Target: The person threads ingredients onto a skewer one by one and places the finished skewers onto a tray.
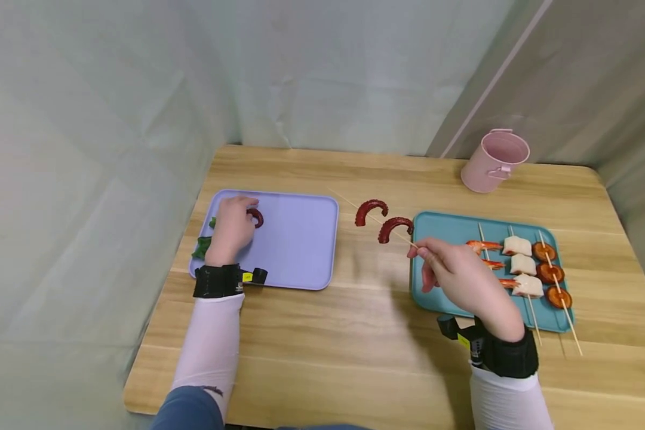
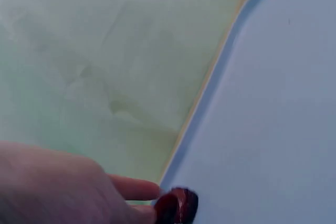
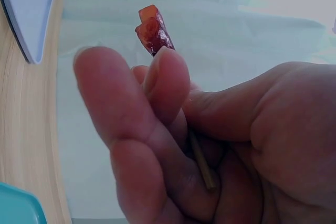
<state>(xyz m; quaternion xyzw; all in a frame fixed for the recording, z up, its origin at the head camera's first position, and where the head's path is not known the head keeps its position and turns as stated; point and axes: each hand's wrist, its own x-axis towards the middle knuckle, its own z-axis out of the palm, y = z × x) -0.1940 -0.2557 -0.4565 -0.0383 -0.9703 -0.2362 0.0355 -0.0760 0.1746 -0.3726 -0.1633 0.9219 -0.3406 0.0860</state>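
Observation:
In my right hand (image 1: pixel 464 278) I pinch a thin wooden skewer (image 3: pixel 202 163) near its end, thumb against fingers. Two curled dark-red octopus tentacles (image 1: pixel 395 228) are threaded on it, and its bare tip points up and left over the table. My left hand (image 1: pixel 231 230) is at the left side of the lilac tray (image 1: pixel 301 251). Its fingertips pinch another dark-red octopus tentacle (image 2: pixel 178 205), which curls out beside the index finger in the head view. Green leafy pieces (image 1: pixel 201 246) lie on the tray, partly hidden by that hand.
A teal tray (image 1: pixel 451 224) at the right bears skewers of shrimp (image 1: pixel 484 246), white pieces (image 1: pixel 523 264) and round brown slices (image 1: pixel 550 274); some skewer ends overhang its front edge. Behind it stands a pink bucket (image 1: pixel 486 170). Pale curtains (image 1: pixel 355 77) hang behind the wooden table (image 1: pixel 322 346).

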